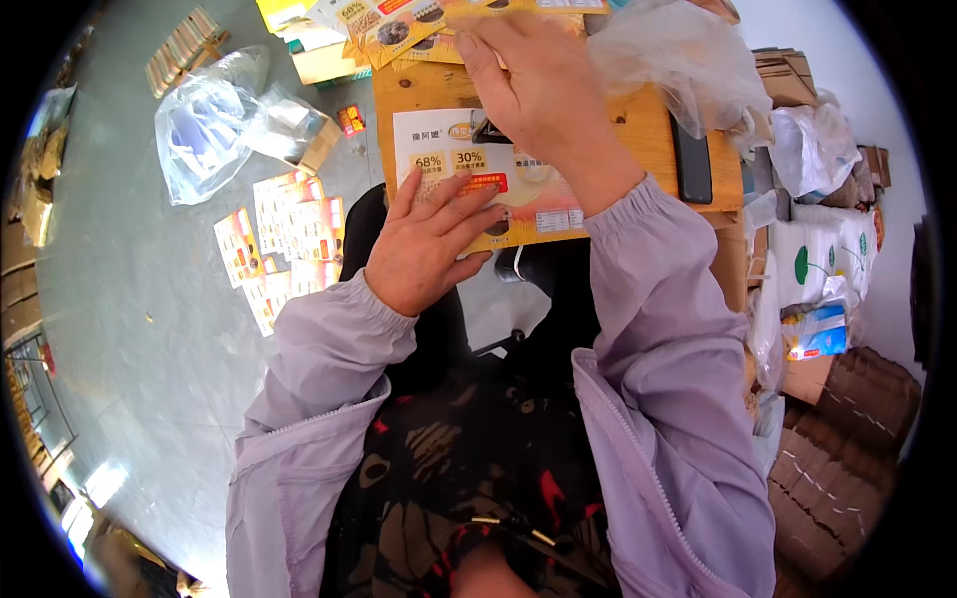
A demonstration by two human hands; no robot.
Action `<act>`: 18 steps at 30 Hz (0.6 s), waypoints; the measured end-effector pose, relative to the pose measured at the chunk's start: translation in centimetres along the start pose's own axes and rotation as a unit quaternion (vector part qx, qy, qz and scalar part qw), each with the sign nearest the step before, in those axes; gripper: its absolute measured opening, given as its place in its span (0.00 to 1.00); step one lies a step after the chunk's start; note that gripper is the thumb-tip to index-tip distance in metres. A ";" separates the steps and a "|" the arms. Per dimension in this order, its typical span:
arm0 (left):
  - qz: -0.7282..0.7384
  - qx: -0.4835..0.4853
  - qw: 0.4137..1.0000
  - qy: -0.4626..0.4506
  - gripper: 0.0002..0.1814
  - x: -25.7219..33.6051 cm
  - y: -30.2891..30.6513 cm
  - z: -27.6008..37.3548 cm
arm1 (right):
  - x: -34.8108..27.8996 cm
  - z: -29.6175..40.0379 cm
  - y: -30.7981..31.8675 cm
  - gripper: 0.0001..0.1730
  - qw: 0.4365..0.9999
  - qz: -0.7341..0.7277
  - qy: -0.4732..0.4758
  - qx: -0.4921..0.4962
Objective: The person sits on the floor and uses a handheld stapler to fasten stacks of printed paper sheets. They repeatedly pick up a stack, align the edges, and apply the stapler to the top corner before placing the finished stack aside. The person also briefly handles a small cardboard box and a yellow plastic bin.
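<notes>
My left hand (434,235) rests flat, fingers apart, on a white and yellow printed packaging sheet or flat bag (426,127). This printed piece lies at the near edge of a wooden table (635,112) and bears writing. My right hand (534,82), slightly blurred, is over its far side, with the fingertips near a pile of similar printed pieces (404,34). Whether those fingers pinch anything is unclear. A small black object with a metal part (490,133) lies on the sheet, partly hidden by my right hand.
A black phone (691,161) and a crumpled clear plastic bag (673,52) are on the table's right. Printed pieces (291,224) lie on the floor at left, near a filled plastic bag (205,127). Cardboard stacks (837,463) and white packs (819,254) line the right wall.
</notes>
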State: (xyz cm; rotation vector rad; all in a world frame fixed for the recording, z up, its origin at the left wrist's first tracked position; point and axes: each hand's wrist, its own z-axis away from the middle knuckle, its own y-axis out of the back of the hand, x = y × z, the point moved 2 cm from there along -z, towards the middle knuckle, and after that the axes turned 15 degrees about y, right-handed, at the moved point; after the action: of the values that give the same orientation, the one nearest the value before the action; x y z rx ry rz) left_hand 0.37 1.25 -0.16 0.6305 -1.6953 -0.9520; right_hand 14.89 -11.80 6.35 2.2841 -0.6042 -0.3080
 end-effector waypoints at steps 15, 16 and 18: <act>-0.001 -0.002 1.000 -0.013 0.30 -0.1 0.3 -0.2 | -0.7 -0.3 1.1 0.14 0.997 0.011 -0.049 -0.052; 0.001 0.003 1.000 -0.016 0.30 0.0 0.2 -0.2 | -0.6 -0.1 1.1 0.14 0.998 0.008 -0.053 -0.034; 0.001 0.011 1.000 -0.017 0.29 -0.1 -0.2 0.0 | -0.5 -1.3 2.2 0.15 0.998 -0.016 -0.064 0.005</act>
State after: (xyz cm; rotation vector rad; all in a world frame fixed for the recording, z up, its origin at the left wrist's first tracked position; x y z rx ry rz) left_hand 0.44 1.22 -0.35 0.6297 -1.7377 -0.9485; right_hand 14.25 -12.11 8.89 2.2982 -0.6352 -0.4696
